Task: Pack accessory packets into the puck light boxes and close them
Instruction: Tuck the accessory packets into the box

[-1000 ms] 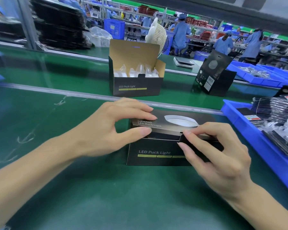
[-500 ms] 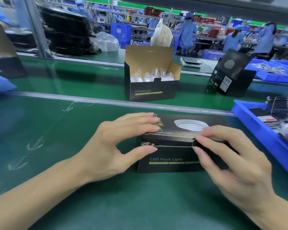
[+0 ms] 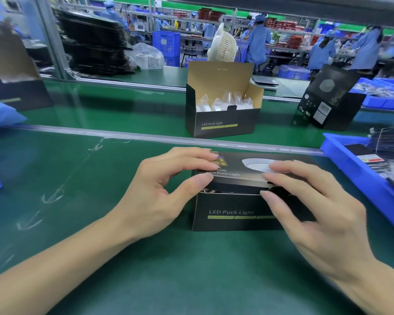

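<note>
A black LED puck light box [image 3: 232, 212] stands on the green mat in front of me, its lid folded down over the top with a narrow gap left at the front edge. My left hand [image 3: 159, 192] pinches the lid's left front corner, fingers on top and thumb under the edge. My right hand [image 3: 309, 201] holds the lid's right front edge and tuck flap, fingers on top, thumb at the gap. A second puck light box [image 3: 221, 119] stands open on the conveyor behind, with white bagged lights inside.
A blue bin [image 3: 359, 176] with bagged accessory packets [image 3: 389, 142] sits at the right. Another black box [image 3: 330, 103] lies tipped on the far belt. A metal rail [image 3: 100, 133] separates mat and conveyor. A white fan [image 3: 223, 44] and workers are beyond.
The lid has come down closer onto the box, narrowing the front gap. Both hands stay on its front edge, and my view has shifted left.
</note>
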Available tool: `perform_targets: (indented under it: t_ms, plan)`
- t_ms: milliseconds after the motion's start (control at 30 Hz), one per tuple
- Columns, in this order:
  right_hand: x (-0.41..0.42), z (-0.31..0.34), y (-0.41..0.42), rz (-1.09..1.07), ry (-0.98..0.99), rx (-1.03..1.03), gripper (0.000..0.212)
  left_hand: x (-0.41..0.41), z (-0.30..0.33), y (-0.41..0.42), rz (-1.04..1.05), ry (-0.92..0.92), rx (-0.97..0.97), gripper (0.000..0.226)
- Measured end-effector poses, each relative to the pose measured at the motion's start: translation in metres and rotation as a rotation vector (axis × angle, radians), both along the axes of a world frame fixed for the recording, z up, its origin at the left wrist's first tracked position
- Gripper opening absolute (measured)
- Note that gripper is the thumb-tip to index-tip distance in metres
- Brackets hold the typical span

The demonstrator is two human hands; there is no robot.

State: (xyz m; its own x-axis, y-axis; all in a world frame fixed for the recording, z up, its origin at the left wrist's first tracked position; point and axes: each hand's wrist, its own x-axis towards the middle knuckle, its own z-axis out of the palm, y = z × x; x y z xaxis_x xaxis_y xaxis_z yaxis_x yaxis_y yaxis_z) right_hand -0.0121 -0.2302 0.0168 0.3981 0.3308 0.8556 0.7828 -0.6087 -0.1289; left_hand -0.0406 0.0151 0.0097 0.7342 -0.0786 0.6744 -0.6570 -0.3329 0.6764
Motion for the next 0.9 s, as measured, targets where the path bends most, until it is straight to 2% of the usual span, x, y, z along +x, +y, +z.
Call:
perform_targets:
  t_ms: [267, 533, 667, 900]
  plan:
    - [-0.004, 0.001, 0.010, 0.032, 0.019, -0.001, 0.019, 0.002, 0.000, -0.002, -0.029, -0.030, 0.043, 0.019]
    - [-0.003, 0.001, 0.006, 0.064, 0.051, -0.018, 0.029, 0.002, -0.003, -0.007, -0.045, -0.027, -0.021, 0.019]
    - [-0.002, -0.005, 0.005, 0.066, 0.052, -0.048, 0.025, 0.000, -0.003, -0.002, -0.062, -0.068, 0.145, 0.032]
    - [0.001, -0.007, 0.007, 0.091, 0.061, -0.062, 0.021, -0.001, -0.008, -0.010, 0.089, -0.211, 0.267, 0.023]
